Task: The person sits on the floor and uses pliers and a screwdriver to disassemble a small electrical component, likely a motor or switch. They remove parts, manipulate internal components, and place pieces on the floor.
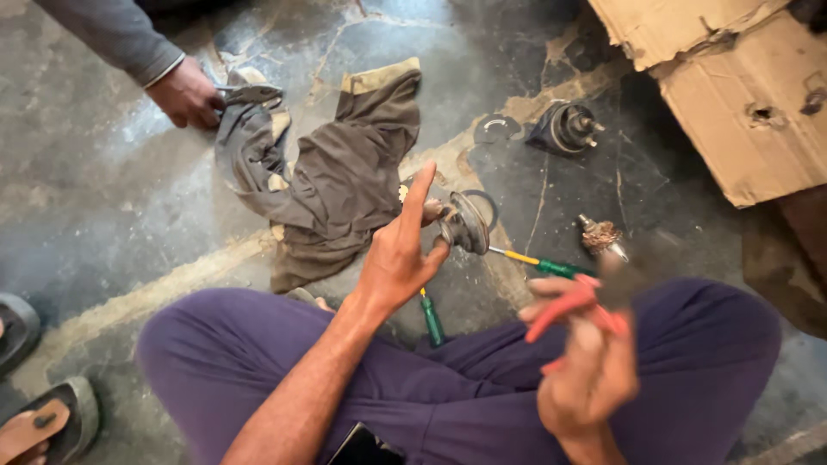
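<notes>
Two hands over cracked grey floor: left hand [398, 254] pinches metal housing [465, 222]; right hand [590, 375] clasps red-handled pliers [573, 306].

brown rag [345, 172], torn cardboard box [741, 95], green screwdrivers [543, 263], sandal [60, 422]

A: What is blurred at lower right?
B: The right hand [594, 379] and its red-handled pliers [573, 306].
A: And cut off?
B: The torn brown cardboard box [732, 86], upper right; a black sandal [52, 422], lower left.
</notes>
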